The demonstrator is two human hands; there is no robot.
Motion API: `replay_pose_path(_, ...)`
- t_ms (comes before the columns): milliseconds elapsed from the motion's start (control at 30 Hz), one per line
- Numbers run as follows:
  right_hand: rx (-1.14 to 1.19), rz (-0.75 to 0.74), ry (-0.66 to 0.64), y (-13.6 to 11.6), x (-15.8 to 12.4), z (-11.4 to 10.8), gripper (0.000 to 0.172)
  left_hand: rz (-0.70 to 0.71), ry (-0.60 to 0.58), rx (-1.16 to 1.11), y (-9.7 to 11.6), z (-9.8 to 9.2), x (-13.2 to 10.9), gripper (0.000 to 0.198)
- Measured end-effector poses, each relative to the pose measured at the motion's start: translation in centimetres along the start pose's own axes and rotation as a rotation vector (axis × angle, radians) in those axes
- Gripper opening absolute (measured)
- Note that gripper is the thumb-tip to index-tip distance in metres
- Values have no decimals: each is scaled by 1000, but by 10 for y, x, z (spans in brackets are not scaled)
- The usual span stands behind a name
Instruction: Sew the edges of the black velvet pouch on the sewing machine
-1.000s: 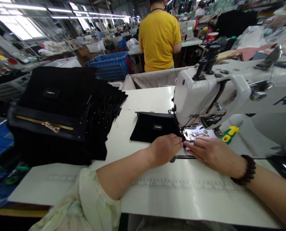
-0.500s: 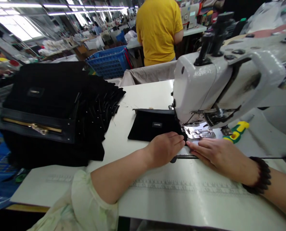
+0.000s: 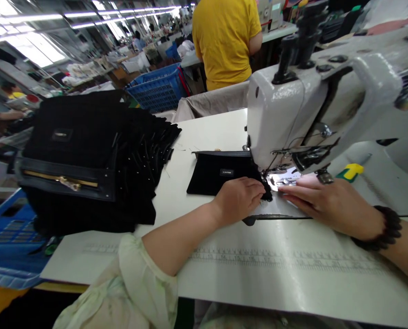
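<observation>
Far left, near: blue crate (image 3: 8, 228), set below the edge of the bench (image 3: 259, 283).

Left on the bench: tall stack of black pouches (image 3: 87, 151), fanned out along its right side, with a gold zipper (image 3: 60, 179) showing on a near one. Impossible to tell whether done or waiting.

Far behind it: blue basket (image 3: 158, 89), then a person in a yellow shirt (image 3: 224, 41), turned away at another bench.

Centre: single black pouch (image 3: 217, 176), flat on the bench, small label (image 3: 227, 172) facing up. Lies mostly left of the needle, with only its near right corner at the presser foot (image 3: 282, 180).

Left hand (image 3: 240, 198): loosely curled, fingertips down on that near right corner. Hard to say whether pinching the edge or only pressing it flat.

Right hand (image 3: 330, 205): flat and released, fingers stretched leftward along the machine bed, tips just beside the presser foot and the pouch corner. Grasps nothing. Dark bead bracelet (image 3: 384, 228) on the wrist.

Above both: white sewing machine (image 3: 286, 109), head over the pouch's right edge. Farther right on the bed: yellow and green tool (image 3: 350, 171), untouched.

Progress, as a judgement: pouch fed in and lined up under the foot, so positioning looks done. Stitching on this piece seems to be at one end of its run, at the corner. No thread line readable, black on black, so not clear how much of the edge is sewn and how much remains.
</observation>
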State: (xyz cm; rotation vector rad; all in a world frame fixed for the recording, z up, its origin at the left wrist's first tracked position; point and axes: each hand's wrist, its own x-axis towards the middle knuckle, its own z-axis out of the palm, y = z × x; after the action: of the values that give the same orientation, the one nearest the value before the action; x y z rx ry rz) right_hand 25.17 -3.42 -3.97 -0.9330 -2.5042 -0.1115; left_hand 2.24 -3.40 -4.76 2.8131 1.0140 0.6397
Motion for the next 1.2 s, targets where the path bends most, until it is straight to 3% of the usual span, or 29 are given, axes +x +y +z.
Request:
replay_pose_path(100,-59,-177,-17,-7,4,-1,38,-40,93,-119,-2,2,0,18)
replay_pose_path(167,-49,-219,-32,-11,5,0,38,-34,119,-148,-3,4,-1,18)
replay_pose_path(300,-5,-224,-88,-13,3,3,40,-1,93,-100,-3,4,-2,20)
replay_pose_path(533,1,-220,-143,-10,2,5,41,189,106,129,-2,1,-4,21)
replay_pose_path(800,3,-240,-27,-13,4,3,34,238,-72,274,0,0,-2,19)
replay_pose_path(933,-60,-231,-29,-12,2,6,38,219,-154,284,2,-2,-1,20)
replay_pose_path(1200,-183,-183,-51,-14,-3,16,42,168,-194,297,3,-4,2,20)
